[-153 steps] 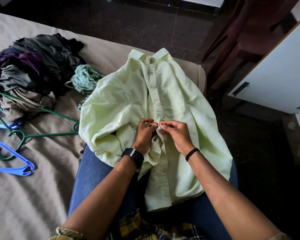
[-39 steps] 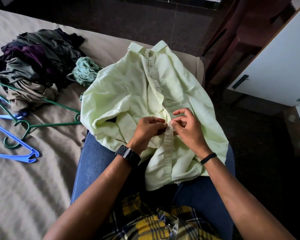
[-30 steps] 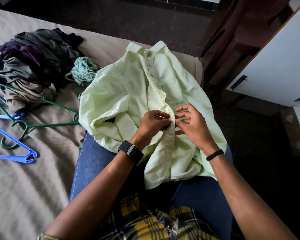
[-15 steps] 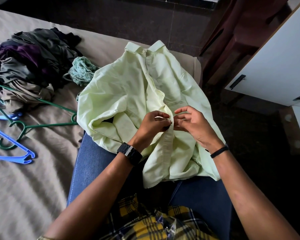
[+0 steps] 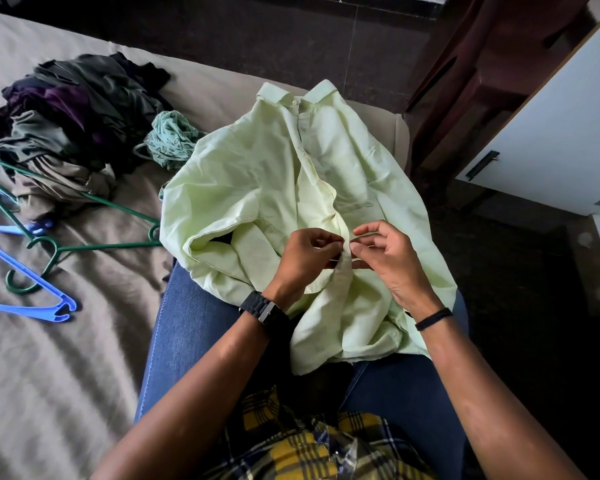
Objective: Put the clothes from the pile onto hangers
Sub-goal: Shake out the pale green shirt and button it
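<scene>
On lap, shirt hem higher.

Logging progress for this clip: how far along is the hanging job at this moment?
Early. Nothing visibly hangs finished: the green hanger and blue hanger lie bare on the bed. In hand: the light green shirt lies across the lap, left hand and right hand pinching its button placket. Left: hanging this shirt, then the dark clothes pile and the teal patterned garment.
</scene>
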